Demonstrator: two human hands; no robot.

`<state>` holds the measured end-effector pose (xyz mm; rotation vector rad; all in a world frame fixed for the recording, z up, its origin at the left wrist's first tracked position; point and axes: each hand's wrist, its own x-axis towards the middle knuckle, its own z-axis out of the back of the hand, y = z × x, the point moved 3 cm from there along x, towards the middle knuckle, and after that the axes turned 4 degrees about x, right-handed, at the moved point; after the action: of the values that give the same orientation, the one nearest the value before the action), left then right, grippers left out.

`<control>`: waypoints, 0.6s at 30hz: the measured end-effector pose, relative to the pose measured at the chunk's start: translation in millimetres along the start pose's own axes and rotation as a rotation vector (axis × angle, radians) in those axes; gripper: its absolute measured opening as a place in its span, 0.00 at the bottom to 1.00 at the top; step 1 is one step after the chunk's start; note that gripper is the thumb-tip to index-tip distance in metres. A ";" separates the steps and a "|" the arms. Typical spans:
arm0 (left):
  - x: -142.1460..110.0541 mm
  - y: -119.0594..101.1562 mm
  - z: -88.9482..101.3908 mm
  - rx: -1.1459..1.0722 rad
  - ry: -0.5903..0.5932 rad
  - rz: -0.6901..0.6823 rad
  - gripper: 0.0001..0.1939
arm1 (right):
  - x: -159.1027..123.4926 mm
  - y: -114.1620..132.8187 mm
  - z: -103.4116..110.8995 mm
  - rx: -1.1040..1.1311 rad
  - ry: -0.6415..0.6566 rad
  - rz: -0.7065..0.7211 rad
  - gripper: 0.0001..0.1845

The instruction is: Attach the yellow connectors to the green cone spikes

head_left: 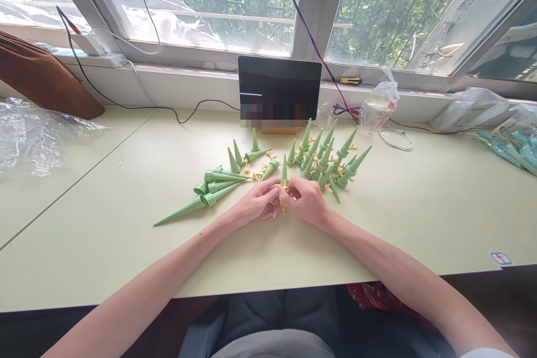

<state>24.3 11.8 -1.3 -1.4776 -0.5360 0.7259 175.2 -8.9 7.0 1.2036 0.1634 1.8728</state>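
Observation:
Between my two hands a green plastic spike [284, 172] points away from me, with a small yellow valve [286, 185] at its near end. My left hand [263, 200] is closed round its left side. The fingers of my right hand [308, 200] pinch it by the yellow part. Just left of my left hand lie several loose green spikes [222, 185], some on their sides. Small yellow valves [257, 175] are scattered beyond that hand. Past my right hand stands a cluster of green spikes with yellow valves fitted [325, 156].
A dark tablet [280, 89] leans on a wooden stand [279, 130] at the back. Clear plastic wrap [37, 134] lies at the left, near a brown bag [46, 78]. A plastic bag [380, 103], a white cable [394, 140] and packed teal items [512, 145] are toward the right.

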 end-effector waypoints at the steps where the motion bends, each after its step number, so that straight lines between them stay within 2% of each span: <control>1: 0.0 0.2 -0.2 -0.007 -0.001 0.001 0.22 | -0.4 0.0 -0.2 -0.012 -0.005 0.007 0.19; 6: -1.5 -4.5 -3.1 -0.043 0.031 -0.012 0.23 | -1.3 2.2 -1.2 -0.070 -0.041 0.074 0.17; 13: -2.3 -7.1 -5.1 -0.107 0.070 -0.052 0.17 | -2.2 5.3 -2.1 -0.134 -0.068 0.153 0.14; 18: -2.2 -6.3 -5.8 -0.093 0.094 -0.076 0.16 | -2.9 5.0 -4.1 -0.155 -0.049 0.158 0.14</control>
<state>27.6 6.5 5.0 -1.5610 -0.5574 0.5756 169.4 -12.7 5.6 1.1826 -0.1059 1.9504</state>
